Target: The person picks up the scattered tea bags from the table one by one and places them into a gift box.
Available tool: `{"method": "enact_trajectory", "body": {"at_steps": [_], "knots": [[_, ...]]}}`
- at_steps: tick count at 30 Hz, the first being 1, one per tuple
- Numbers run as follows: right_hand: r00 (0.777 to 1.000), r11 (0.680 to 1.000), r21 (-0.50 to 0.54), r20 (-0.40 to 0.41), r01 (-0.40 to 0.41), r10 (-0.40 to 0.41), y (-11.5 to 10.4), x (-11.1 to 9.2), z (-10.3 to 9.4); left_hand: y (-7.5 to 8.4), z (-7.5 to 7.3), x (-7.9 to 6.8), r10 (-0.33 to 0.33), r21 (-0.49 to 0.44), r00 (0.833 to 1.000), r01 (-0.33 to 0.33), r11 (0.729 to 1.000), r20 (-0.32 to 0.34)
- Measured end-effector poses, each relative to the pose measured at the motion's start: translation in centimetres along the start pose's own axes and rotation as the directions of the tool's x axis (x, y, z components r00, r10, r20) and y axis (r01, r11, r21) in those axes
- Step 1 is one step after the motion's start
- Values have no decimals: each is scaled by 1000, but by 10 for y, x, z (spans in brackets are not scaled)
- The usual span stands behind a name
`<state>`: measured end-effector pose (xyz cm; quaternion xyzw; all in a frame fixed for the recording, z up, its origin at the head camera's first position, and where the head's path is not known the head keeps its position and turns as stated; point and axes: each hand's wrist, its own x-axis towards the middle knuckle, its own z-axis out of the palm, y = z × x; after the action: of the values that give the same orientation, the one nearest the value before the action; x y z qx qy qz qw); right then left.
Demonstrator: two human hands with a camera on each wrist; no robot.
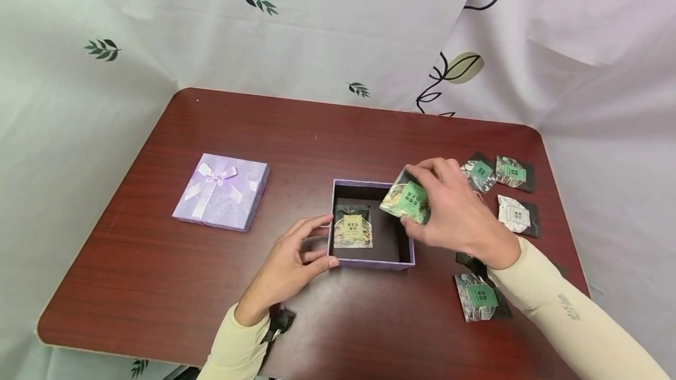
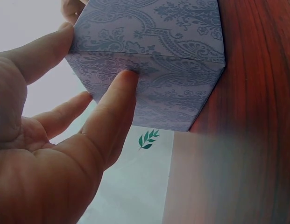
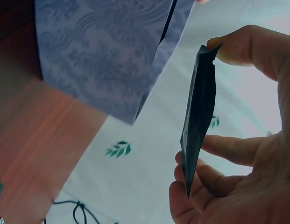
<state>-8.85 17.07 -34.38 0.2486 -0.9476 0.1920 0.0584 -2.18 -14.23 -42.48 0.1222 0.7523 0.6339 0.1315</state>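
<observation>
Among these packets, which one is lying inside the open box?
The yellow-labelled packet, in the left half of the box. The right hand holds a green-labelled packet; the others lie on the table.

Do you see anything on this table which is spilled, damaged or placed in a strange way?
Nothing looks spilled or damaged. Only the flat, glossy packets with green or white labels on the right side lie at uneven angles, some partly hidden by the cream right sleeve: slightly untidy, not wrong.
</observation>
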Motion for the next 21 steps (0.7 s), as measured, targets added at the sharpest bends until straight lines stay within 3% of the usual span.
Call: {"method": "enact_trajectory", "body": {"at_steps": [7,13,21], "knots": [[994,996,28,72,80,-82,-18,10,15,-1,-1,-1,5,3,1000,-5,1000,-3],[969,980,57,148,191,-198,-28,17,35,1,-2,-1,8,6,1000,-8,1000,2],[941,967,73,225,243,-254,-31,22,57,1,-3,-2,4,-7,1000,-4,1000,16]]}}
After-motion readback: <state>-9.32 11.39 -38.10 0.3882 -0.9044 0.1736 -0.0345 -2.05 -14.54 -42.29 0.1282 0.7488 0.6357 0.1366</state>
